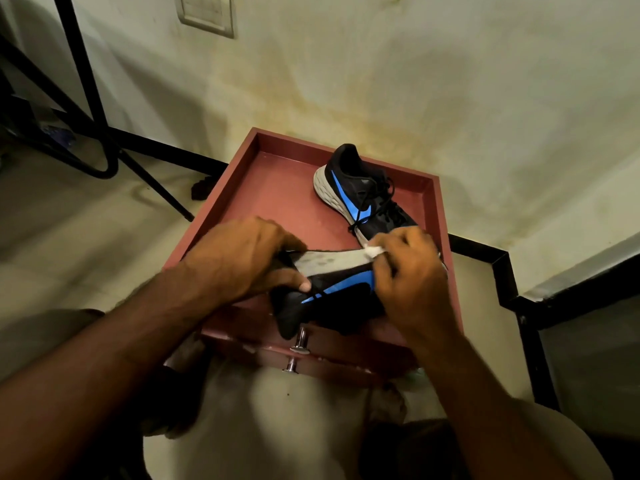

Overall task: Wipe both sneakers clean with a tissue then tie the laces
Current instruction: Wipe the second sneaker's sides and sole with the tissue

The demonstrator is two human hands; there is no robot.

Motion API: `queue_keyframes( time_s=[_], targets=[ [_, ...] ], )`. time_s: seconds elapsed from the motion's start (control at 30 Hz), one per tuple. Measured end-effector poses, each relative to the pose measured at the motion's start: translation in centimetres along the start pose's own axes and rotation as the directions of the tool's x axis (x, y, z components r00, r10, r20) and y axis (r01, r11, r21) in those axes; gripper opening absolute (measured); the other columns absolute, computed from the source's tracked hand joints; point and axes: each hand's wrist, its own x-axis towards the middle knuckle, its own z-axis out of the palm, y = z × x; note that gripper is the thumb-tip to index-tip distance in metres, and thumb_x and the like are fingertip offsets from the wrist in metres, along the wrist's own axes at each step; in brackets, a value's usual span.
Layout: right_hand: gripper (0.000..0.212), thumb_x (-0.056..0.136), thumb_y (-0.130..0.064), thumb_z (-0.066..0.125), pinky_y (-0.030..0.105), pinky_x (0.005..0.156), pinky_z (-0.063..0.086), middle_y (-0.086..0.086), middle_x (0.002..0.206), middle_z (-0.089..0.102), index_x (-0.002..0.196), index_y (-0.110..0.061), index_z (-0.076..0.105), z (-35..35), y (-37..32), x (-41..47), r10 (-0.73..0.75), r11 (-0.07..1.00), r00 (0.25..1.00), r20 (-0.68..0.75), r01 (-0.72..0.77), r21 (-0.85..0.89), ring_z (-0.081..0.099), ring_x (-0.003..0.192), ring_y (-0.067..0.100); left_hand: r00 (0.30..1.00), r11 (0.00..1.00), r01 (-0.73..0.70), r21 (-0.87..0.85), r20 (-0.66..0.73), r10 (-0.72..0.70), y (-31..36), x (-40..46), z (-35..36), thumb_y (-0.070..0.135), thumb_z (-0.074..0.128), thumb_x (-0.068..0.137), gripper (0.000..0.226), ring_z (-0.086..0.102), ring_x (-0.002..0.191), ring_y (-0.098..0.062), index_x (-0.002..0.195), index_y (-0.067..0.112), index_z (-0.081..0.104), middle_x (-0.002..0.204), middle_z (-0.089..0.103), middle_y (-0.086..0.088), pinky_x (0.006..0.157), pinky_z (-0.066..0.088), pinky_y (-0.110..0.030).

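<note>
A black sneaker with a blue swoosh lies tipped on its side over the near edge of the red cabinet top, its grey-white sole facing up. My left hand grips its left end. My right hand pinches a small white tissue against the sole's right end. The second matching sneaker stands upright at the back right of the top, its black laces loose.
The cabinet top has a raised rim, and two metal drawer knobs stick out below the held shoe. A stained wall rises behind. Black metal furniture legs stand at the left. A black skirting and step run along the right.
</note>
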Motion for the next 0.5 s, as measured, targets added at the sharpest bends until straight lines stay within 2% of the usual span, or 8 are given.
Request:
queue_keyframes(
  time_s=[0.03, 0.1, 0.17, 0.23, 0.3, 0.37, 0.43, 0.5],
  targets=[
    [0.016, 0.094, -0.005, 0.064, 0.024, 0.084, 0.05, 0.003, 0.107, 0.062, 0.104, -0.01, 0.075, -0.8, 0.9, 0.4, 0.064, 0.997, 0.997, -0.049, -0.062, 0.044, 0.059, 0.097, 0.016, 0.997, 1.0, -0.008, 0.007, -0.083, 0.008, -0.4, -0.1, -0.4, 0.093, 0.045, 0.074, 0.075, 0.067, 0.092, -0.009, 0.108, 0.034, 0.074, 0.105, 0.073, 0.011, 0.076, 0.059, -0.037],
    [0.015, 0.093, -0.005, 0.064, 0.028, 0.085, 0.055, -0.001, 0.107, 0.063, 0.102, -0.012, 0.074, -2.0, 1.9, 0.7, 0.153, 0.984, 0.984, -0.09, -0.144, 0.104, 0.061, 0.096, 0.011, 0.983, 0.999, -0.022, 0.024, -0.18, 0.026, -0.9, -0.2, -0.7, 0.098, 0.032, 0.074, 0.081, 0.063, 0.07, -0.007, 0.071, 0.027, 0.073, 0.073, 0.07, 0.011, 0.06, 0.056, -0.033],
    [0.014, 0.092, -0.007, 0.064, 0.034, 0.086, 0.056, -0.001, 0.104, 0.067, 0.101, -0.014, 0.074, -2.2, 2.2, 0.7, 0.18, 0.979, 0.98, -0.081, -0.171, 0.116, 0.063, 0.094, 0.012, 0.986, 1.0, 0.01, 0.026, -0.165, -0.006, -0.6, -0.2, -0.7, 0.093, 0.035, 0.077, 0.077, 0.057, 0.052, -0.007, 0.059, 0.025, 0.066, 0.053, 0.06, 0.009, 0.05, 0.049, -0.029],
    [0.013, 0.092, -0.007, 0.065, 0.039, 0.086, 0.055, -0.001, 0.102, 0.068, 0.099, -0.014, 0.073, -1.7, 2.2, 0.6, 0.148, 0.985, 0.987, -0.069, -0.141, 0.1, 0.064, 0.095, 0.017, 0.988, 0.999, 0.048, 0.017, -0.146, -0.045, -0.1, -0.1, -0.5, 0.083, 0.042, 0.08, 0.064, 0.054, 0.05, -0.007, 0.062, 0.025, 0.061, 0.055, 0.058, 0.009, 0.05, 0.047, -0.029],
    [0.012, 0.091, -0.008, 0.065, 0.043, 0.087, 0.054, -0.001, 0.101, 0.069, 0.098, -0.014, 0.072, -1.2, 2.1, 0.5, 0.117, 0.991, 0.992, -0.055, -0.112, 0.075, 0.063, 0.096, 0.02, 0.986, 0.999, 0.019, 0.039, -0.166, -0.012, 0.1, 0.1, -0.1, 0.071, 0.051, 0.086, 0.042, 0.058, 0.073, -0.007, 0.084, 0.03, 0.06, 0.084, 0.062, 0.01, 0.064, 0.053, -0.032],
    [0.012, 0.09, -0.007, 0.067, 0.044, 0.086, 0.053, 0.001, 0.102, 0.07, 0.098, -0.013, 0.072, -1.0, 1.9, 0.6, 0.109, 0.992, 0.993, -0.053, -0.105, 0.064, 0.061, 0.096, 0.02, 0.989, 0.997, -0.035, 0.071, -0.14, 0.044, 0.1, 0.2, 0.3, 0.058, 0.061, 0.09, 0.032, 0.058, 0.097, -0.01, 0.11, 0.033, 0.06, 0.109, 0.059, 0.01, 0.08, 0.056, -0.036],
    [0.012, 0.09, -0.007, 0.067, 0.044, 0.087, 0.052, 0.001, 0.102, 0.07, 0.099, -0.013, 0.072, -1.0, 1.9, 0.6, 0.107, 0.993, 0.993, -0.052, -0.104, 0.056, 0.06, 0.096, 0.02, 0.998, 0.998, -0.026, 0.05, -0.064, 0.029, 0.1, 0.1, 0.0, 0.05, 0.065, 0.092, 0.029, 0.058, 0.098, -0.009, 0.116, 0.033, 0.061, 0.112, 0.06, 0.01, 0.082, 0.057, -0.036],
    [0.013, 0.09, -0.012, 0.064, 0.044, 0.088, 0.052, 0.001, 0.103, 0.071, 0.1, -0.013, 0.072, -1.0, 2.0, 0.6, 0.11, 0.993, 0.993, -0.046, -0.107, 0.059, 0.06, 0.097, 0.02, 1.0, 0.996, 0.016, 0.093, -0.026, -0.014, 0.1, -0.1, -0.4, 0.052, 0.066, 0.092, 0.025, 0.061, 0.089, -0.011, 0.109, 0.033, 0.065, 0.102, 0.063, 0.009, 0.077, 0.058, -0.036]
  ],
)
